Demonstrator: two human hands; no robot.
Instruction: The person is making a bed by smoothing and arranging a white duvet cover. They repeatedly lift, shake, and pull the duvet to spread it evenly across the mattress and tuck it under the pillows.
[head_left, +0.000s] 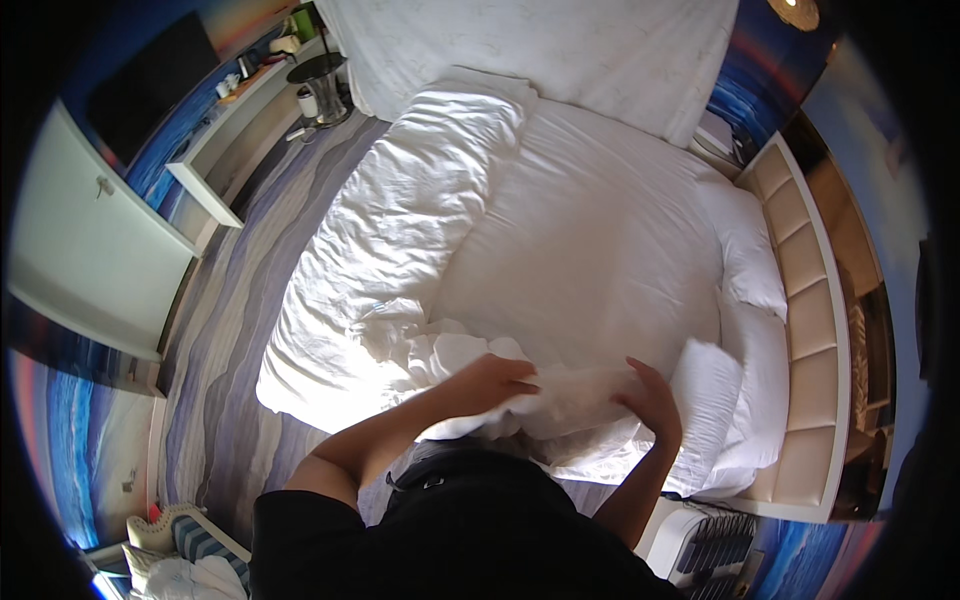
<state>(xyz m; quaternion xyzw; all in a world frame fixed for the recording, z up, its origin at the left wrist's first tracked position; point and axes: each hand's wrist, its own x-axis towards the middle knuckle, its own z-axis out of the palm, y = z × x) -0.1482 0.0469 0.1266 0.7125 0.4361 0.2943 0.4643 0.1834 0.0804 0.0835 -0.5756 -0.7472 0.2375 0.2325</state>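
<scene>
Both my hands are over the near edge of a bed with a white sheet (570, 225). My left hand (506, 382) is at a bunched white cloth (570, 390), its fingers pointing right; whether it grips the cloth is unclear. On the cloth's right side is my right hand (649, 397), fingers curved and spread, and its hold cannot be told either. A rumpled white duvet (405, 202) lies folded across the bed's foot. White pillows (746, 247) rest along the headboard, and one white pillow (705, 405) lies just right of my right hand.
The padded beige headboard (806, 322) borders the bed at right. A white slatted appliance (701, 544) stands by the near right corner. At lower left is an armchair (180, 525) with white cloth on it. A round side table (316, 69) and a wall shelf (225, 127) stand beyond the striped floor.
</scene>
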